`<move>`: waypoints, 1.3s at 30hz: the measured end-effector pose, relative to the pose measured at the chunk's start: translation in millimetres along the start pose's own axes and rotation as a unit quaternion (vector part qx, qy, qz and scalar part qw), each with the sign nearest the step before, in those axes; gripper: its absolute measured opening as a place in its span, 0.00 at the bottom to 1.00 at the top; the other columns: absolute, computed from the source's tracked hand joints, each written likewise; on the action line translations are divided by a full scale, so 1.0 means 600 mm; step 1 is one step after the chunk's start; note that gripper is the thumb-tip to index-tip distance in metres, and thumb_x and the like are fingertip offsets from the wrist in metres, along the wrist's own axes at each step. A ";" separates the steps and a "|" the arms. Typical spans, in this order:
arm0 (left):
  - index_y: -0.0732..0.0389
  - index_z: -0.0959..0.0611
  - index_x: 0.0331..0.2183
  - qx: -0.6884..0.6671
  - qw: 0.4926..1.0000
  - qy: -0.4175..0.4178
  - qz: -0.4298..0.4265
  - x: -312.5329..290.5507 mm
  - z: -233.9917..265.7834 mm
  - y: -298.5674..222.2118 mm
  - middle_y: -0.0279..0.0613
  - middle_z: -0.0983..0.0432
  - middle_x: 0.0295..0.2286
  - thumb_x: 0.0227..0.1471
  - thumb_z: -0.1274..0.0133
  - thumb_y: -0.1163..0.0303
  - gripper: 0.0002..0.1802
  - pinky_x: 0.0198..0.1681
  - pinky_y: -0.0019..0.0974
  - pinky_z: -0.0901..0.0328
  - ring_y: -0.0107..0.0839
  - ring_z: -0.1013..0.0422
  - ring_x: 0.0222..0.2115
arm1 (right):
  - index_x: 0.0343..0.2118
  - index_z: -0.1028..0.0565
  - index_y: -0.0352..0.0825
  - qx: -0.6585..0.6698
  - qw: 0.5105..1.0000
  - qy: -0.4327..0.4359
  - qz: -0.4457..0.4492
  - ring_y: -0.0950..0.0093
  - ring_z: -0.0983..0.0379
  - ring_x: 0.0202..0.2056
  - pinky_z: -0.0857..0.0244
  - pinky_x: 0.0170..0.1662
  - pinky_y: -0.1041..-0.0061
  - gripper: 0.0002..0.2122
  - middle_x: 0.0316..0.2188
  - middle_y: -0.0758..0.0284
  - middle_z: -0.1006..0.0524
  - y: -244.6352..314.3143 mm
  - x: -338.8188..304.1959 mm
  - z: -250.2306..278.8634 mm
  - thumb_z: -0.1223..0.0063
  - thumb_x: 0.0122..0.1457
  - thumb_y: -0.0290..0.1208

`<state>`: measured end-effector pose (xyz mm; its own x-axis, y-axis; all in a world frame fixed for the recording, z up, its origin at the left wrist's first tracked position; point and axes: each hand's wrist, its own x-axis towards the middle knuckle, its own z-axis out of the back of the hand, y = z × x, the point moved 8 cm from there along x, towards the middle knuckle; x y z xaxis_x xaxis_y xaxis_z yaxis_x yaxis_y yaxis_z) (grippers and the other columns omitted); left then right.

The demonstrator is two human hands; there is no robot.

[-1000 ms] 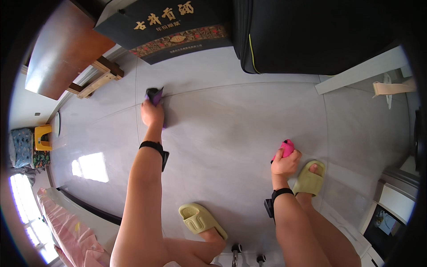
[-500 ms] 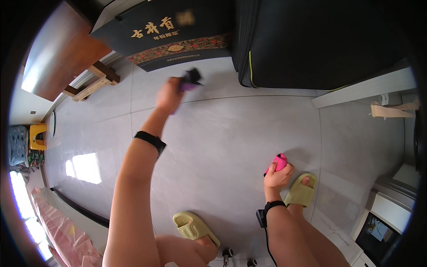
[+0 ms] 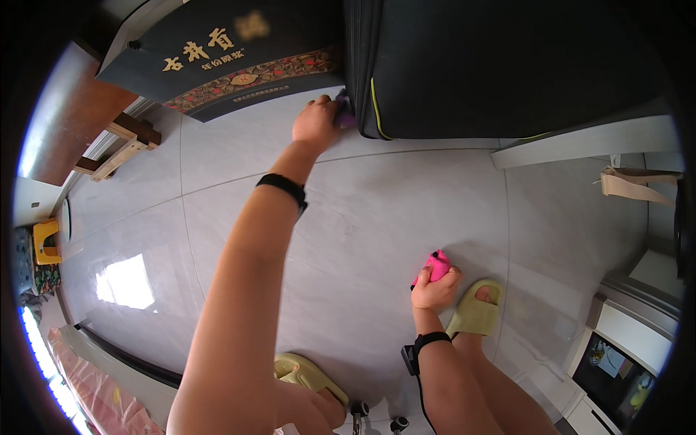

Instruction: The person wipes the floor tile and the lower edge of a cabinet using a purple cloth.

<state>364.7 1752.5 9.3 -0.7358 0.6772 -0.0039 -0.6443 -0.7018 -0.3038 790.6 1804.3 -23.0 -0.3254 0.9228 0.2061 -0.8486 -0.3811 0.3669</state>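
My left hand reaches far ahead, its fingers closed around a small purple and black thing. That thing is at the lower left corner of a large black fabric case with lime-green piping; its far end is hidden, and whether it touches the case I cannot tell. Closer to me, my right hand is wrapped round a crumpled bright pink thing with black bits at its ends. The right hand hovers beside my right foot in a green slipper.
A dark printed carrier bag stands left of the case. Further left are a wooden piece of furniture and a yellow stool. A white cabinet is at the right. Two castors show near my feet on the grey tiled floor.
My left hand has moved right and slightly forward with the purple and black thing, up to the case's corner. The right hand keeps its hold on the pink thing. The view has shifted slightly.
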 end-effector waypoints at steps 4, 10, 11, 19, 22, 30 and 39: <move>0.54 0.20 0.38 -0.024 0.989 0.044 -0.137 -0.059 -0.002 -0.008 0.36 0.29 0.39 0.42 0.45 0.70 0.15 0.45 0.39 0.34 0.40 0.33 0.42 | 0.38 0.38 0.34 0.021 1.000 -0.004 -0.004 0.56 0.31 0.36 0.35 0.34 0.59 0.19 0.38 0.59 0.31 0.007 -0.004 0.003 0.46 0.45 0.37; 0.53 0.21 0.39 -0.106 0.972 0.114 -0.178 -0.147 -0.017 -0.090 0.36 0.29 0.37 0.42 0.48 0.73 0.17 0.44 0.39 0.34 0.40 0.33 0.42 | 0.38 0.38 0.34 0.001 1.000 -0.028 0.010 0.56 0.31 0.35 0.36 0.33 0.58 0.20 0.38 0.60 0.31 0.001 0.003 0.007 0.46 0.46 0.38; 0.57 0.22 0.37 -0.120 0.971 0.125 -0.165 -0.144 -0.020 -0.090 0.39 0.29 0.36 0.43 0.48 0.74 0.14 0.43 0.41 0.35 0.42 0.32 0.41 | 0.38 0.38 0.35 -0.003 1.000 -0.015 0.005 0.57 0.31 0.35 0.35 0.33 0.58 0.20 0.38 0.60 0.31 0.005 0.002 0.006 0.45 0.46 0.39; 0.58 0.22 0.33 -0.093 0.928 0.237 -0.273 -0.150 -0.024 -0.183 0.41 0.28 0.32 0.45 0.48 0.70 0.09 0.40 0.41 0.36 0.43 0.31 0.37 | 0.38 0.37 0.36 -0.009 1.000 -0.017 0.010 0.58 0.30 0.35 0.34 0.32 0.59 0.20 0.39 0.62 0.30 0.003 0.011 0.016 0.44 0.44 0.38; 0.56 0.22 0.35 -0.107 0.960 0.106 -0.236 -0.105 -0.011 -0.235 0.41 0.28 0.35 0.43 0.48 0.72 0.12 0.42 0.41 0.34 0.43 0.31 0.39 | 0.39 0.37 0.36 0.009 0.999 -0.034 0.021 0.59 0.29 0.34 0.34 0.31 0.60 0.21 0.38 0.62 0.30 0.005 0.012 0.020 0.43 0.43 0.38; 0.53 0.21 0.36 -0.091 0.941 0.141 -0.295 -0.080 -0.104 -0.289 0.39 0.27 0.35 0.43 0.48 0.73 0.13 0.43 0.40 0.34 0.42 0.30 0.39 | 0.38 0.37 0.35 0.015 1.000 -0.009 0.006 0.57 0.30 0.35 0.34 0.33 0.59 0.21 0.39 0.60 0.30 0.006 0.000 0.012 0.43 0.43 0.38; 0.57 0.21 0.36 -0.165 0.882 0.231 -0.375 -0.205 -0.010 -0.213 0.40 0.27 0.34 0.43 0.48 0.73 0.13 0.43 0.41 0.35 0.43 0.32 0.39 | 0.38 0.38 0.34 0.045 0.999 -0.001 0.007 0.56 0.30 0.35 0.35 0.35 0.59 0.22 0.38 0.59 0.31 0.001 0.005 0.007 0.42 0.43 0.38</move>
<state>539.0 1760.2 42.6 0.0840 0.9952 -0.0494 -0.7614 0.0322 -0.6475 790.6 1806.4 -18.5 -0.3368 0.9172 0.2130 -0.8027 -0.3979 0.4442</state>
